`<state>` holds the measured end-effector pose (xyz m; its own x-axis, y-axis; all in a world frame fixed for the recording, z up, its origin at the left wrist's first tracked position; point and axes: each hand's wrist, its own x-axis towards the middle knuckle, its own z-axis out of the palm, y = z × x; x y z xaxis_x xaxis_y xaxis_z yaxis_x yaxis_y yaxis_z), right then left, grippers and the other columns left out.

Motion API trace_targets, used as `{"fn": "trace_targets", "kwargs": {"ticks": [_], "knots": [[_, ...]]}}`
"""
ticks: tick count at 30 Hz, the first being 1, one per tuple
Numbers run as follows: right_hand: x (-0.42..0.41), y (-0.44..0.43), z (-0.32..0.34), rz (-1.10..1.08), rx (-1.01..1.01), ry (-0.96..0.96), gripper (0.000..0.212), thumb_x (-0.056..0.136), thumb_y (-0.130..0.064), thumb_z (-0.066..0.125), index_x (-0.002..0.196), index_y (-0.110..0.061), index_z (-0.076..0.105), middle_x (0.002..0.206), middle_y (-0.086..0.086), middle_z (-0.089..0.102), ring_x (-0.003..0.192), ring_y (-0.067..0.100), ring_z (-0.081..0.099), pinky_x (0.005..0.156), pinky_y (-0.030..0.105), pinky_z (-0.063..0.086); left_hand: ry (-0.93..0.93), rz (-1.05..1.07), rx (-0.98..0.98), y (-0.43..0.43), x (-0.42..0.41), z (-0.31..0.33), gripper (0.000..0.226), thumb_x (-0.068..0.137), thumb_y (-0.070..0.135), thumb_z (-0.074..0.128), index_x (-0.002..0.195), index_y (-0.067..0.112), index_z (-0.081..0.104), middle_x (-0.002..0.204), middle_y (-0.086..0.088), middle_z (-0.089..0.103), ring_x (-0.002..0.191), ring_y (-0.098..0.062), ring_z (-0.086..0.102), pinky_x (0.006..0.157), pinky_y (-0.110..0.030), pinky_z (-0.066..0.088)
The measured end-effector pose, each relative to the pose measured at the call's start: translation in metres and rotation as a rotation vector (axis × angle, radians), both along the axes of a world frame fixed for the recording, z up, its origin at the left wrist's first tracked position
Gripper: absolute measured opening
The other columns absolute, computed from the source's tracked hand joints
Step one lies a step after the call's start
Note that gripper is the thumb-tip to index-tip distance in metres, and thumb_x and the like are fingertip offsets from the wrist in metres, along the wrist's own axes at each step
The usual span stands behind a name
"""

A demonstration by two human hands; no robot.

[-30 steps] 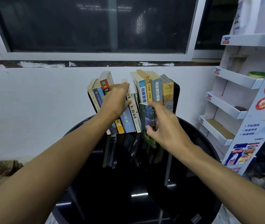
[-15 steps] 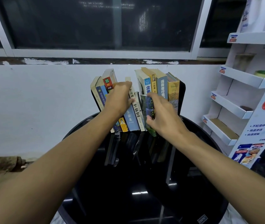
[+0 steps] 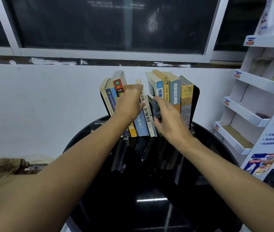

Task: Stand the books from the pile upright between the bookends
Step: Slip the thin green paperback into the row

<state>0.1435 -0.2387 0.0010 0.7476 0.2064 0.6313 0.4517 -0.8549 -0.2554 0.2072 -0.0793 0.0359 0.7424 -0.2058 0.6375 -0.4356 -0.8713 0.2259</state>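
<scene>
Now, R hand (image 3: 168, 118) grips dark book (image 3: 157, 113) upright, spine facing cam, L hand (image 3: 128, 104) flat vs. shelved books (image 3: 141, 126)

Inventory by kind

Two hands are counted: the left hand (image 3: 129, 104) and the right hand (image 3: 169, 118). Two black bookends are counted: the left bookend (image 3: 104, 107) and the right bookend (image 3: 195, 104). About fourteen books (image 3: 174, 92) are counted between them; an exact figure cannot be given, since some spines are covered by the hands. One round black bench (image 3: 132, 206) and one white display stand (image 3: 271, 124) with four visible tiers are recorded.
</scene>
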Motion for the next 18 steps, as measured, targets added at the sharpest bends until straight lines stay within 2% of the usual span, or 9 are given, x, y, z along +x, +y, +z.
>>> {"fn": "trace_targets", "kwargs": {"ticks": [4, 9, 12, 18], "knots": [[0.008, -0.003, -0.013, 0.011, 0.006, -0.045, 0.066, 0.094, -0.006, 0.064, 0.151, -0.019, 0.034, 0.140, 0.007, 0.051, 0.111, 0.033, 0.062, 0.085, 0.050, 0.056, -0.014, -0.009, 0.000, 0.001, 0.002, -0.001, 0.040, 0.088, 0.026, 0.078, 0.118, 0.014, 0.054, 0.114, -0.008, 0.067, 0.103, -0.032, 0.064, 0.076, -0.045, 0.057], [0.018, -0.004, -0.021, 0.019, 0.030, -0.057, 0.066, 0.095, -0.007, 0.066, 0.152, -0.020, 0.035, 0.133, 0.005, 0.055, 0.095, 0.027, 0.064, 0.078, 0.044, 0.057, -0.026, -0.015, -0.002, 0.001, 0.006, -0.003, 0.039, 0.087, 0.028, 0.079, 0.115, 0.016, 0.054, 0.111, -0.006, 0.067, 0.101, -0.031, 0.064, 0.075, -0.046, 0.057], [0.024, -0.004, -0.022, 0.006, 0.020, -0.045, 0.069, 0.094, -0.009, 0.069, 0.152, -0.021, 0.035, 0.132, 0.005, 0.056, 0.089, 0.025, 0.064, 0.079, 0.041, 0.056, -0.023, -0.015, -0.008, 0.002, 0.006, -0.004, 0.041, 0.087, 0.029, 0.079, 0.117, 0.018, 0.053, 0.111, -0.006, 0.068, 0.101, -0.031, 0.065, 0.075, -0.047, 0.058], [0.033, -0.009, -0.022, 0.039, -0.004, -0.021, 0.073, 0.090, -0.015, 0.074, 0.153, -0.019, 0.038, 0.121, 0.006, 0.055, 0.090, 0.025, 0.062, 0.079, 0.048, 0.058, -0.020, -0.010, -0.010, 0.002, 0.006, -0.003, 0.042, 0.087, 0.028, 0.078, 0.118, 0.017, 0.053, 0.109, -0.005, 0.068, 0.099, -0.030, 0.064, 0.074, -0.045, 0.057]]}}
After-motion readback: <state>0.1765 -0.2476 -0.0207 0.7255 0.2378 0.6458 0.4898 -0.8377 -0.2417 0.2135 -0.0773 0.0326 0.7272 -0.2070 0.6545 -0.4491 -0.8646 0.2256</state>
